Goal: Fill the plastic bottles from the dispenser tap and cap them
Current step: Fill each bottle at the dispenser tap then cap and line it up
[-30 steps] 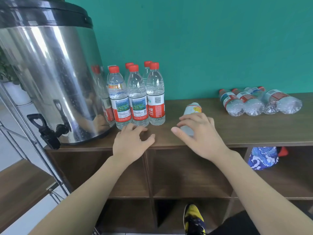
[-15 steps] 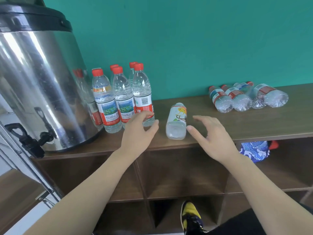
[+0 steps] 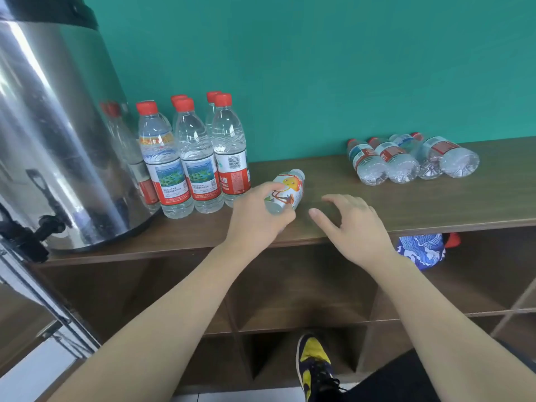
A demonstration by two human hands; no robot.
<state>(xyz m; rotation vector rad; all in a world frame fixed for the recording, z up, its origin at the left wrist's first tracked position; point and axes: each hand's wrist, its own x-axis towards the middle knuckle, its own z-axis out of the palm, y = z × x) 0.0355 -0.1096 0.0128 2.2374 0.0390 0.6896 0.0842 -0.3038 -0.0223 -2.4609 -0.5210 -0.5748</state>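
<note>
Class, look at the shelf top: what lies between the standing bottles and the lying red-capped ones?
In the head view, the small cartoon-label bottle, gripped by the left hand; beyond it, bare wood.

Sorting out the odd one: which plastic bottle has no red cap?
The small bottle with the cartoon label, gripped by the left hand; the upright bottles and lying bottles show red caps.

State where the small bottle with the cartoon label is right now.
In the head view the small cartoon-label bottle lies on the wooden shelf top, gripped by the left hand, just right of the upright red-capped bottles.
</note>
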